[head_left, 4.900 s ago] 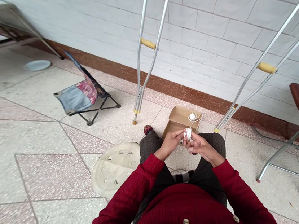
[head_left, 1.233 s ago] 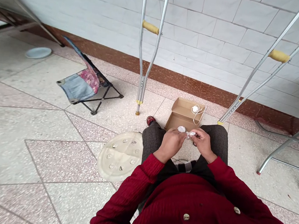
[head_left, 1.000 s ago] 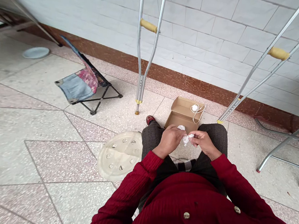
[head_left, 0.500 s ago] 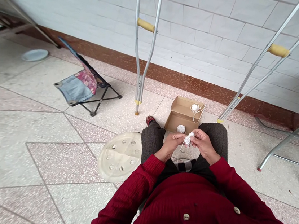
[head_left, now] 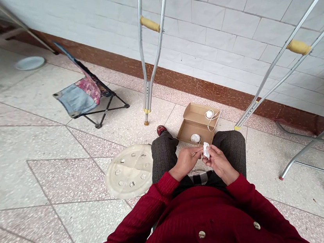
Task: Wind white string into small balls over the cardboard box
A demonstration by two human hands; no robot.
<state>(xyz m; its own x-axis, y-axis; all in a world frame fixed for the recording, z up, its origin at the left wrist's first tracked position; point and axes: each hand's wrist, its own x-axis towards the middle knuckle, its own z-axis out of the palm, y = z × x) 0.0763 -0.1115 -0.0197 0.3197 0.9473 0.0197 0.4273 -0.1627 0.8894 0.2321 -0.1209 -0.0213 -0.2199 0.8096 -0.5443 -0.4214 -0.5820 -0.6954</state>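
Note:
A small white piece that looks like worked yarn (head_left: 206, 150) is held up between my hands, above my lap. My right hand (head_left: 219, 161) pinches it from the right, thumb and fingers closed on its lower part. From the left, the closed fingertips of my left hand (head_left: 187, 161) meet its edge; what they grip is hidden. Just beyond, an open cardboard box (head_left: 182, 130) lies on the floor. One white yarn ball (head_left: 195, 138) rests in its base, with a strand leading toward my hands. A second white ball (head_left: 209, 114) with loose cord lies on the lid.
Two crutches, a left one (head_left: 148, 92) and a right one (head_left: 250, 108), lean on the tiled wall. A folding stool (head_left: 78, 95) and a pale basin (head_left: 29, 63) stand left. A round cream mat (head_left: 127, 172) lies by my left leg. A metal-legged chair (head_left: 308, 155) is at right.
The white piece has been turned and now shows a narrower, upright shape. My left hand has curled in closer to it. The whole view has shifted slightly.

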